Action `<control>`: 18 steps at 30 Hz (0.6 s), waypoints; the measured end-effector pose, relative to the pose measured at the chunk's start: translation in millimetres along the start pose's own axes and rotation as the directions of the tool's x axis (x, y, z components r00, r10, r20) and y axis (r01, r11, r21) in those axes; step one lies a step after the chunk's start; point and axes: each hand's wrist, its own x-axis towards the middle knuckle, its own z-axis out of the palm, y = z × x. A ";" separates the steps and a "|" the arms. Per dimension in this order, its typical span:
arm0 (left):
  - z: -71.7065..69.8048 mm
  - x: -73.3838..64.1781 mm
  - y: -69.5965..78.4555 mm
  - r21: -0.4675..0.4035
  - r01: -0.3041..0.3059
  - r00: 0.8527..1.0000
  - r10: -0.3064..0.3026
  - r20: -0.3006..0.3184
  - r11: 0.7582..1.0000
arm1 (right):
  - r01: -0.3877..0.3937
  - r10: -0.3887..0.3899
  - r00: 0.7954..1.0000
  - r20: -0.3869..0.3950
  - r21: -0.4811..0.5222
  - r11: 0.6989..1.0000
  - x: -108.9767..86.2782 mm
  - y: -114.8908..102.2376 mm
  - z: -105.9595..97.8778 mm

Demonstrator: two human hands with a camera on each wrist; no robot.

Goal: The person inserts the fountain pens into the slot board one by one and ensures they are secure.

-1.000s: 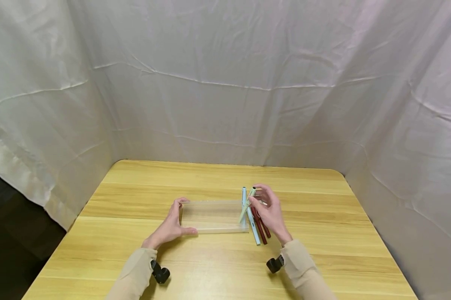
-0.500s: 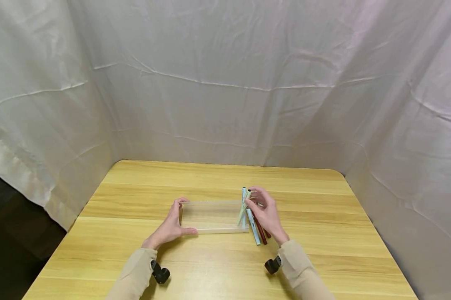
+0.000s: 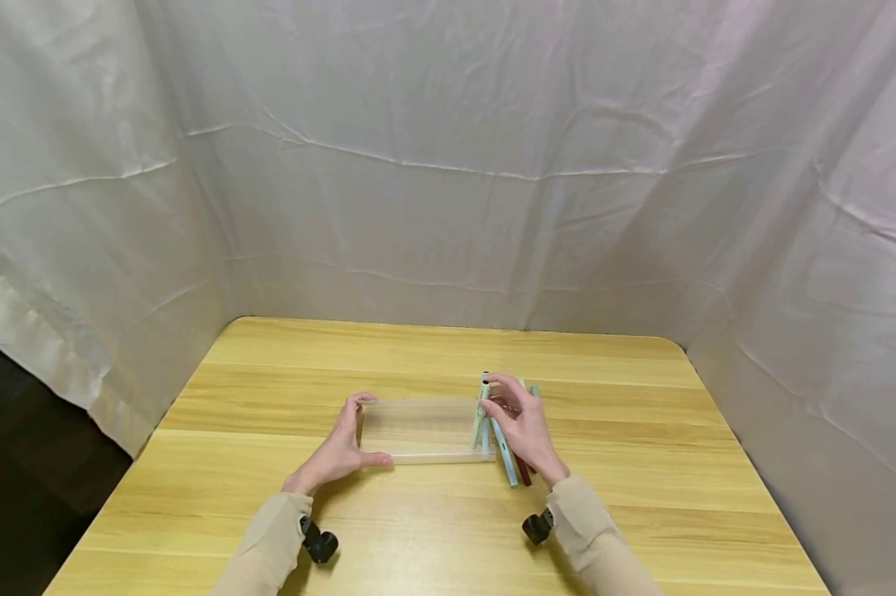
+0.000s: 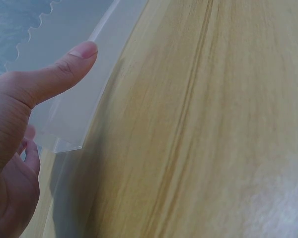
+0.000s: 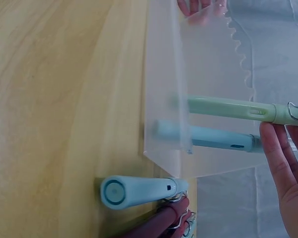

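A translucent plastic pen stand (image 3: 418, 426) with a scalloped edge (image 4: 30, 33) stands on the table. My left hand (image 3: 341, 451) grips its left end, thumb on the near side and fingers at the far side. At the right end, my right hand (image 3: 522, 424) pinches a pale green pen (image 5: 223, 107) by its clip end. The lower part of this pen is inside the stand, blurred behind the plastic. Beside it, a light blue pen (image 5: 216, 137) leans in the stand. Just right of the stand lies another light blue pen (image 5: 144, 191), below the right hand.
Dark red pens (image 5: 161, 218) lie next to the loose blue pen, partly hidden by the right hand. More pen ends (image 3: 534, 390) show behind that hand. The wooden table (image 3: 433, 530) is bordered by grey-white curtains (image 3: 433, 207).
My right hand has moved left with the pale green pen, which now stands more upright, close beside the blue pen in the stand. My left hand and the stand have not moved.
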 end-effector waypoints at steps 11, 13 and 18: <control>1.0 0.9 -1.5 0.003 0.001 1.000 -0.001 -0.003 1.000 | 0.029 -0.028 0.999 0.015 -0.059 0.998 -4.0 1.2 4.8; 1.3 1.1 -1.8 0.003 -0.002 1.000 0.002 -0.006 1.000 | 0.023 -0.022 1.000 0.016 -0.068 0.997 -4.0 1.5 5.5; 1.3 0.7 -1.9 0.002 0.002 1.000 -0.002 -0.008 1.000 | 0.016 -0.014 1.000 0.014 -0.105 0.994 -3.0 10.8 6.8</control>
